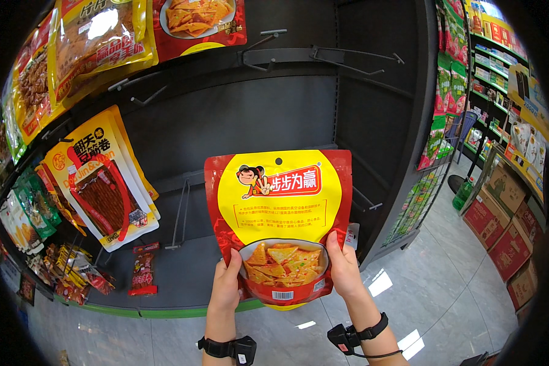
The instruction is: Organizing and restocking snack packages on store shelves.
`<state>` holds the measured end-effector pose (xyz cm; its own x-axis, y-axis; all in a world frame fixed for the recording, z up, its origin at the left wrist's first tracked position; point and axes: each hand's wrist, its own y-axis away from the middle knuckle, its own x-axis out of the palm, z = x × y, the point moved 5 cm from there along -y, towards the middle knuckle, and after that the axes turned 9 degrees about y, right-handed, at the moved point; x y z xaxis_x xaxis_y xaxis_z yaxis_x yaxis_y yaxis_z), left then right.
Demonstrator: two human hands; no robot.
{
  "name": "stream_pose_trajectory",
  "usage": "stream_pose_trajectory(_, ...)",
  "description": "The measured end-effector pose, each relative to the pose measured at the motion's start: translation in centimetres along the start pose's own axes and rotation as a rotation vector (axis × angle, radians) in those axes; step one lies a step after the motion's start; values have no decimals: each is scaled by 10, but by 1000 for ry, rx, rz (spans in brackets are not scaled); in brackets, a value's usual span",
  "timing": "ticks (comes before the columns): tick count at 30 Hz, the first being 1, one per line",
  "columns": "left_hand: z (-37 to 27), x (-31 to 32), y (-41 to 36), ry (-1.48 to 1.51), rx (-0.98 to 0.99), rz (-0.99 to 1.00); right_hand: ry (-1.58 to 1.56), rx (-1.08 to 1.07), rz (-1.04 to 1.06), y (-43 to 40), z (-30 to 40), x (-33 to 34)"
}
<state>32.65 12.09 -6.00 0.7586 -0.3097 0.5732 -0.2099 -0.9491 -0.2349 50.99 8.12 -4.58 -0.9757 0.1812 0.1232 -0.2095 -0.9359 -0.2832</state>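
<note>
A red and yellow snack pouch is held upright between both hands, its printed face with a picture of triangular snack pieces towards me. My left hand grips the lower left edge, thumb on the front. On the lower right edge, my right hand holds it the same way. The fingers behind the pouch are hidden. Part of another package shows behind its right edge. Each wrist bears a black strap with a small device.
A dark display shelf with metal hooks stands ahead. Snack packs hang at left, and a small red pack lies on the bottom shelf. Cartons and a green bottle stand at right.
</note>
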Motion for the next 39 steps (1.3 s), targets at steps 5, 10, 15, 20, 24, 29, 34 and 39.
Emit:
stream_pose_trajectory(5,2,-1,-1,16,1,8,-5,1,1,1,4,1)
stream_pose_trajectory(10,1,0,0,22,2,20,-14,-3,-1,1,4,1)
stream_pose_trajectory(15,1,-1,0,18,6,13,-7,-6,-11,1,3,2)
stream_pose_trajectory(20,1,-1,0,16,-2,10,16,20,12,0,-4,-2)
stream_pose_trajectory(24,-1,0,0,1,-1,14,27,27,34,0,-4,-1)
stream_pose_trajectory(29,-1,1,0,0,9,5,-13,4,-12,-1,-2,0)
stream_pose_trajectory(34,1,-1,0,-4,-10,8,-29,7,-18,0,0,0)
stream_pose_trajectory(39,1,1,0,17,-19,12,-59,11,-13,0,0,0)
